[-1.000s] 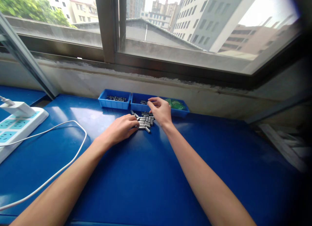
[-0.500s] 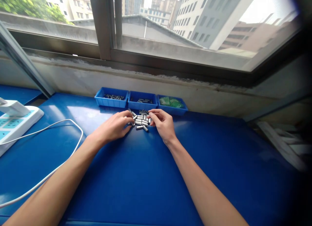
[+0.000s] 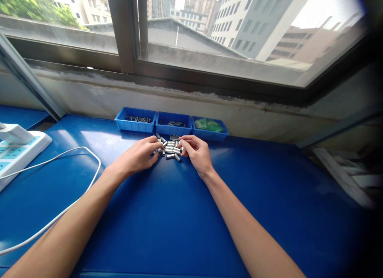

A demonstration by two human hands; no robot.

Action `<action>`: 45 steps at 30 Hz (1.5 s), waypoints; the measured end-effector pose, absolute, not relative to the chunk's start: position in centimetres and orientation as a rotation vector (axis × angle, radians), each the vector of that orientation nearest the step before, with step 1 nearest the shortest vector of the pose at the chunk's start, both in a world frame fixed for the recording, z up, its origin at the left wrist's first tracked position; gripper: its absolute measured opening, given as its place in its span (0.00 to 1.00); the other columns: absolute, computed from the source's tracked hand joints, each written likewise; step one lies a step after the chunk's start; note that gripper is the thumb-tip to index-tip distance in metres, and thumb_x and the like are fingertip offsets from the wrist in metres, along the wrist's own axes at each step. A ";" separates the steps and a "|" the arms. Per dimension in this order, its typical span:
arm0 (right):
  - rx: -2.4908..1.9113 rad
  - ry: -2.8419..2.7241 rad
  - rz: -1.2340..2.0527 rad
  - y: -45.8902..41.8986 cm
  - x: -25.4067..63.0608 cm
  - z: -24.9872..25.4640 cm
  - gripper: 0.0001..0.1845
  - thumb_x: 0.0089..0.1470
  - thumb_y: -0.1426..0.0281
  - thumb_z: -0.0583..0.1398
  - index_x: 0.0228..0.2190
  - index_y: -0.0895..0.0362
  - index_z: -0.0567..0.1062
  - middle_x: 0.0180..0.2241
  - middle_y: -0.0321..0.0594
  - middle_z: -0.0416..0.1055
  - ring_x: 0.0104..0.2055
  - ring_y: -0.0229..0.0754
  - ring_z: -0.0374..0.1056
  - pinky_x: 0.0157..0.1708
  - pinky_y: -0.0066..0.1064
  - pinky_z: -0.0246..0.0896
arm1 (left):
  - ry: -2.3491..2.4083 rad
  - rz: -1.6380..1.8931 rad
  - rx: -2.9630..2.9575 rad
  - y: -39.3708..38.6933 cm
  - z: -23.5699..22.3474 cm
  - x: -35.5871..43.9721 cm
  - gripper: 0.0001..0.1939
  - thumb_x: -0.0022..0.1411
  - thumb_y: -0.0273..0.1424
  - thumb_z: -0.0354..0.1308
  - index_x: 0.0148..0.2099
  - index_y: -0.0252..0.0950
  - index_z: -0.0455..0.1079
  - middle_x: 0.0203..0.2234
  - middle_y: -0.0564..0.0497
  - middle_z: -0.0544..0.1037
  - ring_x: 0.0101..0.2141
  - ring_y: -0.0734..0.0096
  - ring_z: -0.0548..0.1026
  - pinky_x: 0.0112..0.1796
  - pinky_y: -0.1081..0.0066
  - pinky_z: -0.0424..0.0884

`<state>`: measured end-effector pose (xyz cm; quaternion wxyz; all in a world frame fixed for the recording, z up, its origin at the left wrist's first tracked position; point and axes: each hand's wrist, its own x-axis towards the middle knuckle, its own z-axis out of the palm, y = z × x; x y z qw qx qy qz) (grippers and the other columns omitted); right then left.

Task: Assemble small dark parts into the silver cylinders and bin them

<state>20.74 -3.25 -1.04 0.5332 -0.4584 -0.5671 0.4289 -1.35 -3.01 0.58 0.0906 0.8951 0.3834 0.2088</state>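
A loose pile of small silver-and-black oblong parts (image 3: 170, 148) lies on the blue table, between my two hands. At the pile's left edge is my left hand (image 3: 143, 152), its fingers curved and its thumb apart from them, with a few parts beside the fingertips. From the right, my right hand (image 3: 198, 152) reaches to the pile, thumb and forefinger drawn close together over its right side. Whatever may be between those fingertips is too small to make out.
Behind the pile stand three blue bins: a left bin (image 3: 136, 127) of small metal pieces, a middle bin (image 3: 173, 130) with oblong parts, and a right bin (image 3: 211, 135) with green pieces. A white power strip (image 3: 38, 144) and white cable (image 3: 95, 176) lie at left.
My right thumb and forefinger have closed in slightly at the pile's right side. My left hand stays at the left edge, and the view has shifted a little.
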 end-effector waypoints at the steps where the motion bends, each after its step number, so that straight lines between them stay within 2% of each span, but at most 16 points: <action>1: -1.091 -1.350 1.022 -3.2 20.7 -1.0 0.11 0.53 0.63 0.63 0.36 0.58 0.77 0.28 0.37 0.75 0.23 0.34 0.66 0.25 0.27 0.61 | 1.140 0.622 2.658 -3.0 0.6 -1.4 0.14 0.62 0.25 0.54 0.49 0.38 0.73 0.39 0.48 0.74 0.37 0.67 0.75 0.40 0.68 0.71; 8: -1.090 -1.355 1.030 -3.2 20.8 -1.2 0.12 0.52 0.63 0.63 0.36 0.58 0.77 0.29 0.38 0.76 0.23 0.34 0.66 0.25 0.28 0.61 | 1.073 0.671 2.597 -3.1 1.0 -1.3 0.13 0.59 0.23 0.55 0.46 0.37 0.73 0.35 0.50 0.75 0.34 0.69 0.75 0.37 0.69 0.72; 15: -1.057 -1.447 1.078 -3.7 20.6 -0.7 0.14 0.54 0.60 0.63 0.36 0.58 0.78 0.28 0.39 0.76 0.23 0.35 0.66 0.26 0.28 0.62 | 0.984 1.114 2.241 -3.7 1.9 -0.3 0.15 0.56 0.24 0.62 0.47 0.36 0.71 0.34 0.51 0.76 0.33 0.73 0.76 0.38 0.72 0.77; 21: -0.966 -1.503 1.237 -4.2 20.2 -0.4 0.15 0.54 0.59 0.64 0.40 0.56 0.78 0.27 0.37 0.76 0.23 0.35 0.66 0.24 0.27 0.60 | 0.942 1.253 2.093 -3.9 1.7 0.5 0.19 0.55 0.26 0.65 0.49 0.36 0.66 0.34 0.53 0.74 0.33 0.73 0.77 0.37 0.71 0.80; 29: -0.957 -1.478 1.283 -4.1 20.2 -0.4 0.15 0.50 0.60 0.68 0.36 0.57 0.79 0.23 0.35 0.74 0.22 0.34 0.65 0.22 0.26 0.58 | 0.911 1.306 2.193 -3.9 1.4 0.6 0.18 0.58 0.26 0.64 0.49 0.37 0.67 0.37 0.52 0.73 0.35 0.74 0.76 0.41 0.69 0.81; 32: -0.951 -1.479 1.302 -4.1 20.1 -0.4 0.15 0.49 0.60 0.69 0.35 0.57 0.79 0.24 0.35 0.75 0.22 0.34 0.65 0.23 0.27 0.59 | 0.901 1.313 2.249 -4.0 1.4 0.7 0.15 0.59 0.26 0.63 0.48 0.38 0.68 0.39 0.50 0.72 0.37 0.73 0.76 0.42 0.69 0.80; 35: -0.963 -1.458 1.292 -4.0 20.1 -0.4 0.17 0.46 0.59 0.70 0.34 0.57 0.79 0.26 0.37 0.76 0.23 0.35 0.66 0.24 0.29 0.62 | 0.944 1.292 2.297 -3.8 1.4 0.6 0.17 0.58 0.26 0.63 0.50 0.39 0.67 0.42 0.49 0.72 0.40 0.71 0.76 0.42 0.69 0.80; 38: -0.994 -1.408 1.240 -3.9 20.2 -0.2 0.18 0.45 0.59 0.71 0.33 0.58 0.79 0.28 0.39 0.77 0.24 0.36 0.67 0.25 0.29 0.63 | 1.071 1.211 2.372 -3.5 1.4 0.0 0.19 0.58 0.27 0.64 0.51 0.39 0.66 0.43 0.49 0.73 0.40 0.69 0.76 0.42 0.67 0.78; 41: -1.030 -1.350 1.249 -3.8 20.4 0.0 0.18 0.45 0.58 0.70 0.34 0.58 0.79 0.28 0.39 0.77 0.24 0.35 0.67 0.24 0.28 0.61 | 1.213 1.090 2.437 -3.2 1.3 -0.6 0.14 0.60 0.30 0.61 0.49 0.38 0.69 0.41 0.49 0.75 0.39 0.67 0.76 0.42 0.65 0.76; 45: -1.039 -1.281 1.262 -3.2 20.4 0.2 0.19 0.45 0.56 0.69 0.34 0.57 0.79 0.25 0.37 0.76 0.22 0.34 0.64 0.22 0.27 0.59 | 1.319 0.948 2.493 -3.1 0.8 -1.0 0.12 0.65 0.34 0.56 0.50 0.39 0.72 0.44 0.46 0.76 0.44 0.61 0.75 0.47 0.60 0.73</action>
